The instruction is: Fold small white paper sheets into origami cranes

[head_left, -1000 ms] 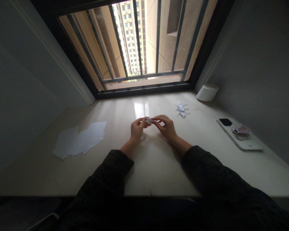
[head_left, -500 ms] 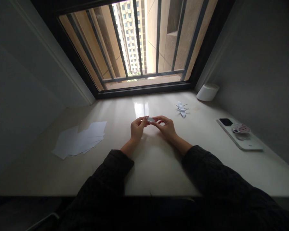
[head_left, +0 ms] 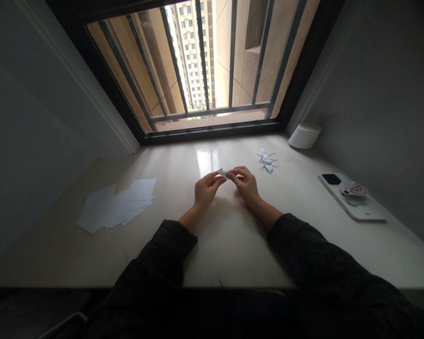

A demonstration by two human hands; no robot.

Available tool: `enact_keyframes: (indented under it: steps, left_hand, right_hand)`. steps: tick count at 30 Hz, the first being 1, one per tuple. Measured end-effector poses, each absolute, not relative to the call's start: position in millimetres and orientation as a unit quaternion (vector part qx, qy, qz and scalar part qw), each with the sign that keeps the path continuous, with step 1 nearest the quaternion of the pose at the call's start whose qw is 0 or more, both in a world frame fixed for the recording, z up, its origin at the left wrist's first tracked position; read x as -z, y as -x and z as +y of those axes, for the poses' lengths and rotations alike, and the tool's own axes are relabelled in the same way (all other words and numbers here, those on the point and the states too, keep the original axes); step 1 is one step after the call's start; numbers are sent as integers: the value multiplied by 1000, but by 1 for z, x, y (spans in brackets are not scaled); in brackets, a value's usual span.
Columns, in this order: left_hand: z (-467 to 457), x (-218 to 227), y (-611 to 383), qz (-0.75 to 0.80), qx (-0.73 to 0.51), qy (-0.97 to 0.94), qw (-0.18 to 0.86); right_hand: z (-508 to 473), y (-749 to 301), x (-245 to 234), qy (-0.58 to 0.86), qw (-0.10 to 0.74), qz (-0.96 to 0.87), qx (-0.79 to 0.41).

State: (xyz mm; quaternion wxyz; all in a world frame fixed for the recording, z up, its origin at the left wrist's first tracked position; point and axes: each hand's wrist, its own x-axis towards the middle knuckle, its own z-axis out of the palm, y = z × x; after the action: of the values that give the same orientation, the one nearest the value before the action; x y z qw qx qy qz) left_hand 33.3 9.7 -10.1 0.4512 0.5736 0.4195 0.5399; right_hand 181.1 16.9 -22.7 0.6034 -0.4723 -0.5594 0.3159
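Between my two hands is a small piece of folded white paper, held just above the white sill. The fingertips of my left hand pinch its left side. From the other side, my right hand grips it between thumb and fingers, which cover part of it. Its exact folds are too small to make out. Beyond my right hand lies a folded paper insect with thin legs spread out, touched by neither hand.
Overlapping sheets of white paper lie at the left. To the right rests a phone with a round grip on its back. A white cylindrical object leans in the far right corner, beside the barred window.
My right fingers have shifted and now close over the right end of the folded paper. The left hand has moved slightly right, its thumb lower, and the paper shows a more pointed shape.
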Motion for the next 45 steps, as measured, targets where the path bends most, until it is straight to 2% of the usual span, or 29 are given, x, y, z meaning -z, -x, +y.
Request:
enact_keyframes:
  steps: [7, 16, 24, 34, 45]
  left_hand:
    - [8, 9, -31, 454, -512, -603, 410]
    - [6, 6, -29, 467, -544, -625, 308]
    - [6, 5, -26, 437, -546, -656, 284]
    - [5, 2, -25, 423, -551, -653, 301]
    - [11, 7, -27, 409, -582, -608, 354]
  right_hand:
    - [18, -174, 24, 418, 640, -464, -447]
    - [18, -173, 27, 381, 569, -546, -483]
    - [24, -176, 36, 392, 559, -571, -455]
    - [19, -180, 23, 401, 608, -568, -383]
    - [16, -182, 19, 411, 603, -556, -398]
